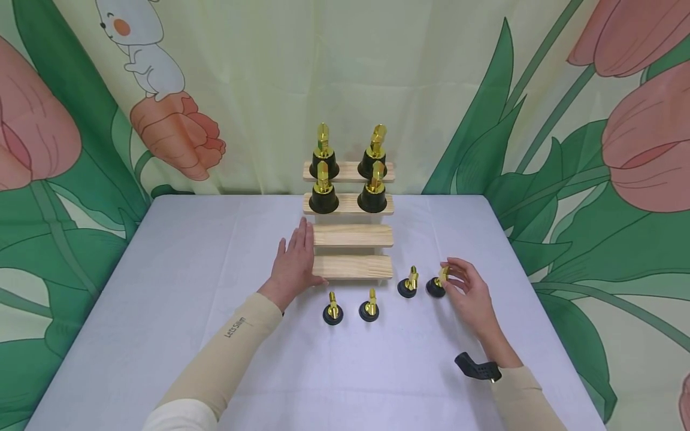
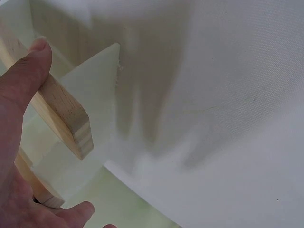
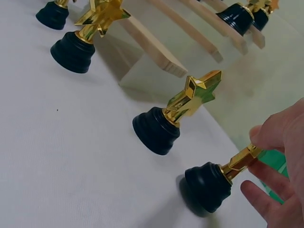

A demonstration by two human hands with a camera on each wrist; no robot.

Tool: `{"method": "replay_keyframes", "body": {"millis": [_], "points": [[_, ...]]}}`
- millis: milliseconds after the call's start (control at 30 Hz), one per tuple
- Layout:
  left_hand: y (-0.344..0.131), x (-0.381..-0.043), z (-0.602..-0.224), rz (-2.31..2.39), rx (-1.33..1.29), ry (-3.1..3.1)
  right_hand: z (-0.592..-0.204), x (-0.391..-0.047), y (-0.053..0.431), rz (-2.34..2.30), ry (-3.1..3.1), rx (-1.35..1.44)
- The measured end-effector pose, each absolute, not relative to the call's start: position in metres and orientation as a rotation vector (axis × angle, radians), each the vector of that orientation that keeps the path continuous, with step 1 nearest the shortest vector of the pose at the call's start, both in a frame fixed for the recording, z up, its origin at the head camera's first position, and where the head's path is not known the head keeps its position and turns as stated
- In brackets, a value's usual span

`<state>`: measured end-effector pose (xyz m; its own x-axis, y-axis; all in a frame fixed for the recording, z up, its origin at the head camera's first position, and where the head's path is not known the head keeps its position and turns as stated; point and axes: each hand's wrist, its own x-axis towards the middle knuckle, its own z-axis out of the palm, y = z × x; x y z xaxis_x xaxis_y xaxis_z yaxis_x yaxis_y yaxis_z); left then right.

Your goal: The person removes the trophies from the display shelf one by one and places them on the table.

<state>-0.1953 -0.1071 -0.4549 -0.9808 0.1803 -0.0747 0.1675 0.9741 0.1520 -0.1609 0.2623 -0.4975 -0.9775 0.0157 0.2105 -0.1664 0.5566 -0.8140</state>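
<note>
My right hand (image 1: 474,296) pinches the gold upper part of a small star trophy (image 3: 207,186) with a black base, at the right end of the loose ones. Whether its base touches the table I cannot tell. Just left of it stands another star trophy (image 1: 406,288). Two more, a trophy (image 1: 369,310) and a trophy (image 1: 333,314), stand in front of a stepped wooden rack (image 1: 353,267). My left hand (image 1: 293,263) rests against the rack's left side, fingers straight. In the left wrist view its thumb lies on a wooden board (image 2: 66,111).
Several larger-looking trophies (image 1: 323,200) stand on the rack's two upper boards; the two lower boards (image 1: 353,235) are bare. The white tablecloth (image 1: 215,251) spreads around the rack. A printed curtain (image 1: 269,90) hangs behind the table.
</note>
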Motion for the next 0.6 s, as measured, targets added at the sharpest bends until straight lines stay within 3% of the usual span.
{"method": "replay_keyframes", "body": {"millis": [600], "points": [[-0.107, -0.1949, -0.4556, 0.189, 0.276, 3.046, -0.4939, -0.1548, 0.263, 1.368, -2.618, 0.078]]}}
